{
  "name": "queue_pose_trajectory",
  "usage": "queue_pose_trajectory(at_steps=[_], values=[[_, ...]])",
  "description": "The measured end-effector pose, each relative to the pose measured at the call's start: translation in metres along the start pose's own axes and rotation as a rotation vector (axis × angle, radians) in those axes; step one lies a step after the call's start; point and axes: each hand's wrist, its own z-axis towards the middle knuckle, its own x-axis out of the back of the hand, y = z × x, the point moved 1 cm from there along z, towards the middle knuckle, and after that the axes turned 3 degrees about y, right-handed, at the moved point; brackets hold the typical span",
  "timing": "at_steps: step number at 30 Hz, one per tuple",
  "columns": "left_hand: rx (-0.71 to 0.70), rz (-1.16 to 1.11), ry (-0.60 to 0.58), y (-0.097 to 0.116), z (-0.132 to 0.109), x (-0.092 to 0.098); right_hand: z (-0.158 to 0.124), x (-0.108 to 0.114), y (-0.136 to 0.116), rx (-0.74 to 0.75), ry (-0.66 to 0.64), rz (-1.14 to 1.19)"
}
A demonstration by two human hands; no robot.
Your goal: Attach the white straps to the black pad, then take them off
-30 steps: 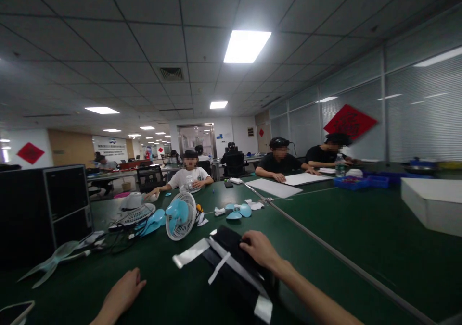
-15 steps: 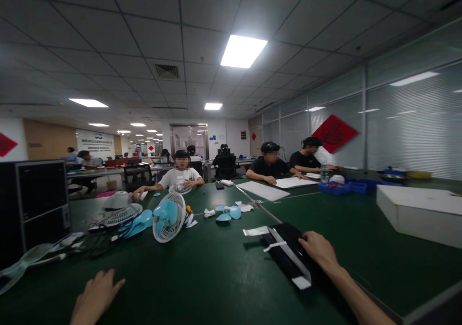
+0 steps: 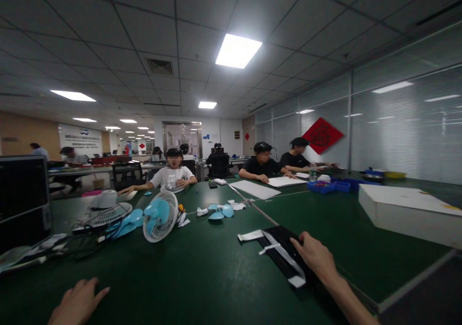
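Observation:
On the green table (image 3: 202, 267), a flat black item (image 3: 276, 257) with white strips (image 3: 285, 256) across it lies right of centre. My right hand (image 3: 314, 253) rests at its right edge, thumb and fingers bent together on the black surface; the fingertips are partly hidden against it. At the lower left, my left hand (image 3: 77, 301) is held low over the tabletop, palm down, fingers apart, with nothing in it. A white fan cage with blue blades (image 3: 160, 217) leans between the hands, farther back.
Blue blades (image 3: 221, 211), cables and fan parts (image 3: 108, 217) lie beyond. A black computer case (image 3: 23, 200) stands left, a white box (image 3: 407, 209) right. Blue trays (image 3: 321, 186) and white boards (image 3: 256, 189) lie farther back. Several people sit across the table.
The view has turned slightly right, so most things appear farther left. My left hand appears lower and farther left. My right hand stays at the black item.

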Motion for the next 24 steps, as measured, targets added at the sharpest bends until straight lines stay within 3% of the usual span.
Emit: queue_pose_trajectory(at_steps=[4, 9, 14, 19, 24], values=[[-0.006, -0.022, -0.001, 0.003, -0.002, 0.002, -0.029, 0.007, 0.008, -0.038, -0.132, 0.049], [0.009, 0.004, -0.037, 0.013, -0.007, 0.011, -0.050, 0.003, 0.006, 0.008, -0.171, 0.170], [0.033, 0.027, -0.012, 0.020, -0.014, 0.017, -0.049, -0.005, 0.004, -0.042, -0.189, 0.284], [0.013, -0.006, 0.011, 0.013, -0.010, 0.010, -0.042, -0.008, -0.001, -0.082, -0.203, 0.520], [0.008, -0.036, -0.003, 0.009, -0.007, 0.006, -0.040, 0.007, -0.028, 0.019, -0.174, 0.797]])
